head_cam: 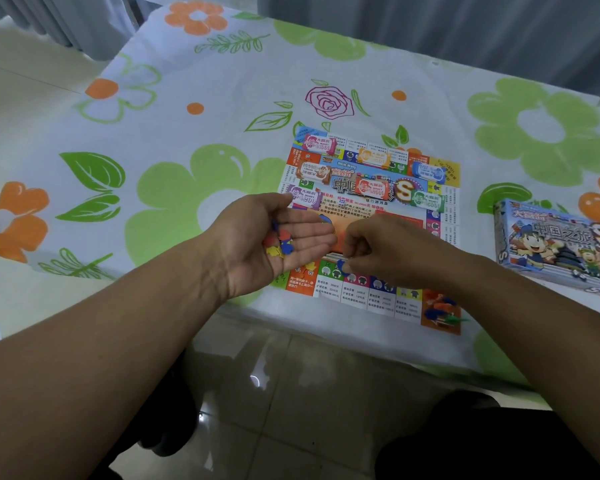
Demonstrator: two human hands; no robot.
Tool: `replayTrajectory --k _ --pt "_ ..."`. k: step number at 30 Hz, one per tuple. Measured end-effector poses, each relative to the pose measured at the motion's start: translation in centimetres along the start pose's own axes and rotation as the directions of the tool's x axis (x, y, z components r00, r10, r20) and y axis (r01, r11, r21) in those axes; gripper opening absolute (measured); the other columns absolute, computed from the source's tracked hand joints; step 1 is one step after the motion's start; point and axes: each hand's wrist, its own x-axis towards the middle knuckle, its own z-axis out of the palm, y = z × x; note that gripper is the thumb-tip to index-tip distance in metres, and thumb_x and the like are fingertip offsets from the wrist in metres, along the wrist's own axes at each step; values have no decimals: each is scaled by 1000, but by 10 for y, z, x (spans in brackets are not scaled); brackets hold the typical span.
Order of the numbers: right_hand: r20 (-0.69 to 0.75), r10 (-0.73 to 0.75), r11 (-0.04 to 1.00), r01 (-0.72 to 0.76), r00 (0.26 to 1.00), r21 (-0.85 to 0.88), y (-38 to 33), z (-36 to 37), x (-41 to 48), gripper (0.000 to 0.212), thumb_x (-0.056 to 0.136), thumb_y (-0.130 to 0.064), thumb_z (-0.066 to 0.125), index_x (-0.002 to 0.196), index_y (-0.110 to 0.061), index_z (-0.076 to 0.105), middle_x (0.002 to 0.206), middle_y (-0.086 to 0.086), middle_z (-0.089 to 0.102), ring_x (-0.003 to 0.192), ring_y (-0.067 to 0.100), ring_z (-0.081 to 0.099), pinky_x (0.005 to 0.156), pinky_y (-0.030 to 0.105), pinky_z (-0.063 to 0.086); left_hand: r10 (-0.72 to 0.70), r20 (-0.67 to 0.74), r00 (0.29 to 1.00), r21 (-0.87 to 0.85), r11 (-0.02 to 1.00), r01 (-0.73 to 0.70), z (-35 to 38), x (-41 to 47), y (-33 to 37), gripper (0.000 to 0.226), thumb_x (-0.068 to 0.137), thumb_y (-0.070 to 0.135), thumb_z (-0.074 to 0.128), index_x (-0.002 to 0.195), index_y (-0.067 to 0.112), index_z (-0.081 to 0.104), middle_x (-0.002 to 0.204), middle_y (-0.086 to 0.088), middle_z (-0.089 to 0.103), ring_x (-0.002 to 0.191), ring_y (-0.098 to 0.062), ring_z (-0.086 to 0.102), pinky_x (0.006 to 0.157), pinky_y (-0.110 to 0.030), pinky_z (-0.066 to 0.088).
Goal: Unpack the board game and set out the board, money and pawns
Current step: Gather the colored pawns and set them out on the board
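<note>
Cupping left hand (267, 237): held palm up over the board's left edge, fingers relaxed; red, yellow and blue pieces (279, 245) are carried in the palm.
Board (371, 296): laid flat on the cloth (187, 98).
Money (371, 188): spread over the board's far half.
Right hand (378, 251): a blue piece (343, 266) is pinched above the board's near edge.
Pawns (440, 311): heaped on the near right corner.
Box (561, 251): set right of the board.
</note>
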Motion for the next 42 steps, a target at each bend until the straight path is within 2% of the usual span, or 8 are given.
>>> replayTrajectory --k 8,14,20,24,27,33,37,42 --pt "-406 -171 977 208 898 49 -21 -10 -5 10 87 -13 63 92 -20 68 70 -11 58 64 1 52 58 19 38 46 24 999 -74 996 -44 3 2 3 46 102 31 42 115 -7 63 103 -23 73 89 -33 74 83 -47 59" --pt "-399 -314 929 366 861 58 -37 -6 -5 20 85 -19 69 105 -16 70 84 -9 57 73 3 52 64 24 44 33 162 986 -120 993 -14 8 0 0 54 102 39 39 92 -5 70 77 -15 67 62 -24 68 90 -33 52" --pt "-311 -399 900 433 863 46 -47 -2 -2 16 83 -27 69 95 -18 67 79 -10 54 75 8 54 65 38 49 40 148 988 -65 997 -31 18 -3 -2 75 99 54 40 49 2 60 50 -7 43 39 -20 54 36 -18 39" --pt "-280 -434 894 447 856 -20 -47 -3 0 9 86 -27 67 92 -22 63 81 -8 54 76 11 53 64 38 48 32 137 990 -95 995 -20 18 -1 -3 66 98 55 42 63 1 58 53 -7 37 36 -19 51 36 -17 38" --pt "-299 -429 897 442 852 -27 -46 -2 0 8 87 -24 64 93 -20 65 79 -8 53 74 12 52 64 39 49 23 188 982 -119 993 0 15 2 -5 60 99 54 41 82 1 63 55 -7 49 44 -17 53 56 -21 38" --pt "-328 -393 917 394 859 -64 -42 1 -2 13 89 -24 61 85 -11 63 76 -5 53 68 15 53 62 40 49 4 262 965 -155 987 38 10 8 -8 63 100 54 38 107 1 71 92 -11 67 74 -17 59 74 -22 37" --pt "-347 -234 904 335 908 265 -44 -7 -2 5 87 -10 71 91 -12 73 76 0 68 68 12 63 66 33 55 15 244 970 -180 983 30 9 8 -6 66 101 54 36 105 -3 69 97 -14 66 76 -19 63 78 -27 53" --pt "-265 34 595 194 964 780 -42 -19 0 7 86 -4 73 91 -9 74 74 12 71 66 20 68 53 26 53 41 193 980 -173 985 -7 9 5 -3 65 103 49 35 119 -7 65 106 -24 68 96 -36 67 81 -45 60"
